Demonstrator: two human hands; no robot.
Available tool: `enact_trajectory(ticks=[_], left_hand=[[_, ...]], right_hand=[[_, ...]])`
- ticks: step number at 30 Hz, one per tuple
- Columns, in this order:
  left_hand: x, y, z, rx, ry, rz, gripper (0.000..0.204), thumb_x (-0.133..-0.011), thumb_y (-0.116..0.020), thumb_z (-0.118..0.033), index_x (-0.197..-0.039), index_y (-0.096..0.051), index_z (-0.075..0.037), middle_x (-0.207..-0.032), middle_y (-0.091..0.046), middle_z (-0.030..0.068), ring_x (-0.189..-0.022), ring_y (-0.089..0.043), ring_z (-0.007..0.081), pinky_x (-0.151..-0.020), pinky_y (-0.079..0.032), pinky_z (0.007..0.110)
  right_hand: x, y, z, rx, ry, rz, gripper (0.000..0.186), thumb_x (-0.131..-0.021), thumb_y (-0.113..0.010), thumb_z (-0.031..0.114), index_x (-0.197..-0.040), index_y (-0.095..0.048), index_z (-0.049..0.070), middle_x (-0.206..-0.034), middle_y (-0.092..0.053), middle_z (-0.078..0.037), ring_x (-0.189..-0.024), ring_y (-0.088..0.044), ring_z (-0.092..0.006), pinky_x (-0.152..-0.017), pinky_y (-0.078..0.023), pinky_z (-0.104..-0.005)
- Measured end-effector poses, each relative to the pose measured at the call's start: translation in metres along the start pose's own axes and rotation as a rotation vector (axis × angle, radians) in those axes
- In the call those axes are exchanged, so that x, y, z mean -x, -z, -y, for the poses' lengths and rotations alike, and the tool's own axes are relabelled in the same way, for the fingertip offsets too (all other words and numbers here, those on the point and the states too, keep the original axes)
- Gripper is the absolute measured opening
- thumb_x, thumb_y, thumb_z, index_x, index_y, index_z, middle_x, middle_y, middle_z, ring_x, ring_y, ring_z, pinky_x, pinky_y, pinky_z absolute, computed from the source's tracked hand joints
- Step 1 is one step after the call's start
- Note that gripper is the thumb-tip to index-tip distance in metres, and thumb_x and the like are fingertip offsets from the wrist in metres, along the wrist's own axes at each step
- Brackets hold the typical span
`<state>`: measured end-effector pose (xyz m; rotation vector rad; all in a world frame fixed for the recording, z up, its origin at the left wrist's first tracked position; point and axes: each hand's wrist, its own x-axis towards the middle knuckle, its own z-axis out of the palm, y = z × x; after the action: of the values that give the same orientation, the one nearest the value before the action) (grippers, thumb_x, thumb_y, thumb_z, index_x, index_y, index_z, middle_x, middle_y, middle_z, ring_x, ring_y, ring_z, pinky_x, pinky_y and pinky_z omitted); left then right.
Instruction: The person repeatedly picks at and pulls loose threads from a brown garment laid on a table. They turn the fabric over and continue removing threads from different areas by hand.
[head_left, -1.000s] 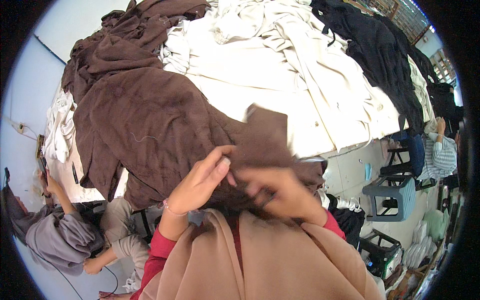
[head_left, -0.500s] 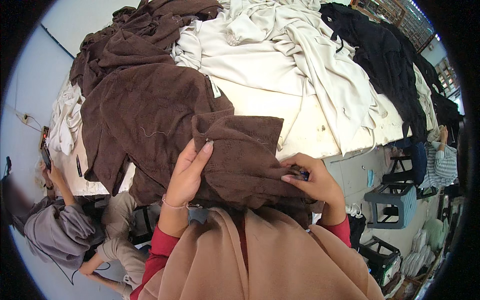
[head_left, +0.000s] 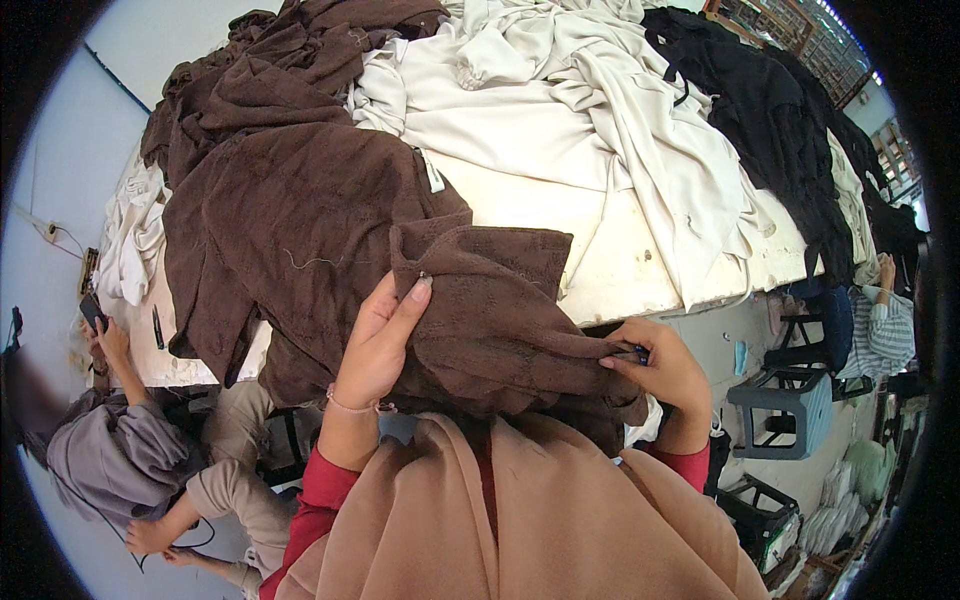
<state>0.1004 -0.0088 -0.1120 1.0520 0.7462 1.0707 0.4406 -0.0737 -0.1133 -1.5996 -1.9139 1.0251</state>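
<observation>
A dark brown garment [head_left: 300, 220] lies over the near table edge, its narrower end stretched between my hands. My left hand [head_left: 372, 345] is closed on it, thumb on top, pinching a folded part beside a small pale speck. To the right, my right hand [head_left: 668, 372] pinches the garment's edge between thumb and fingers. Something small and dark blue shows inside that hand, mostly hidden, and I cannot tell what it is. A loose pale thread [head_left: 312, 262] lies on the brown cloth, and a white label [head_left: 432, 170] sticks out at its far side.
Behind are heaps of brown cloth [head_left: 260, 80], cream cloth [head_left: 510, 120] and black cloth [head_left: 740, 110]. Dark snips [head_left: 157, 327] lie on the table [head_left: 520, 210] at left. One person [head_left: 120, 455] sits at left holding a phone; another [head_left: 885, 325] sits far right near a grey stool [head_left: 785, 410].
My right hand has moved a little to the right, drawing the garment's edge along and tauter. My left hand keeps its pinch. The person at left has shifted a lower hand and the phone.
</observation>
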Motion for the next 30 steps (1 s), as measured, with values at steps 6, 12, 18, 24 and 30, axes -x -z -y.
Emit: enact_trajectory(ticks=[6, 12, 18, 24, 30], left_hand=[[0.002, 0.001, 0.001, 0.027, -0.018, -0.016, 0.041, -0.109, -0.052, -0.019, -0.145, -0.051, 0.002, -0.141, -0.059, 0.0086, -0.128, -0.055, 0.0164, -0.113, -0.039, 0.032], [0.004, -0.002, -0.002, 0.023, -0.08, -0.064, 0.041, -0.11, -0.051, -0.02, -0.146, -0.049, -0.002, -0.143, -0.059, 0.0094, -0.13, -0.056, 0.0206, -0.112, -0.041, 0.037], [-0.014, 0.018, -0.031, 0.417, -0.397, -0.284, 0.045, -0.111, -0.045, -0.026, -0.15, -0.04, -0.003, -0.15, -0.052, 0.0127, -0.134, -0.054, 0.0292, -0.115, -0.043, 0.048], [-0.061, 0.078, -0.028, 0.539, -0.189, -0.638, 0.043, -0.111, -0.035, -0.026, -0.142, -0.052, -0.001, -0.146, -0.057, 0.0156, -0.131, -0.056, 0.0323, -0.114, -0.043, 0.046], [-0.057, 0.091, -0.012, 0.547, -0.168, -0.629, 0.045, -0.111, -0.036, -0.027, -0.139, -0.054, 0.002, -0.143, -0.059, 0.0171, -0.128, -0.057, 0.0331, -0.113, -0.044, 0.046]], right_hand=[[0.005, 0.001, -0.016, 0.07, -0.058, -0.021, 0.024, -0.08, -0.081, 0.013, -0.099, -0.072, 0.001, -0.091, -0.068, -0.016, -0.078, -0.064, -0.0334, -0.07, -0.051, -0.0391], [0.01, 0.009, -0.009, 0.303, -0.022, -0.295, 0.023, -0.072, -0.078, 0.003, -0.094, -0.07, -0.001, -0.089, -0.068, -0.015, -0.077, -0.064, -0.0293, -0.07, -0.05, -0.0361], [0.028, 0.008, 0.07, 0.219, 0.388, -0.639, 0.035, -0.069, -0.082, 0.017, -0.101, -0.071, 0.009, -0.089, -0.069, -0.012, -0.079, -0.07, -0.0303, -0.067, -0.053, -0.0385], [0.004, -0.022, 0.083, 0.147, 0.265, 0.204, 0.049, -0.078, -0.083, 0.009, -0.124, -0.069, 0.012, -0.108, -0.073, -0.012, -0.095, -0.074, -0.0278, -0.078, -0.058, -0.0365], [0.003, -0.014, 0.047, -0.025, 0.033, -0.074, 0.04, -0.08, -0.076, 0.007, -0.12, -0.07, 0.008, -0.106, -0.072, -0.014, -0.095, -0.072, -0.0303, -0.078, -0.058, -0.0374]])
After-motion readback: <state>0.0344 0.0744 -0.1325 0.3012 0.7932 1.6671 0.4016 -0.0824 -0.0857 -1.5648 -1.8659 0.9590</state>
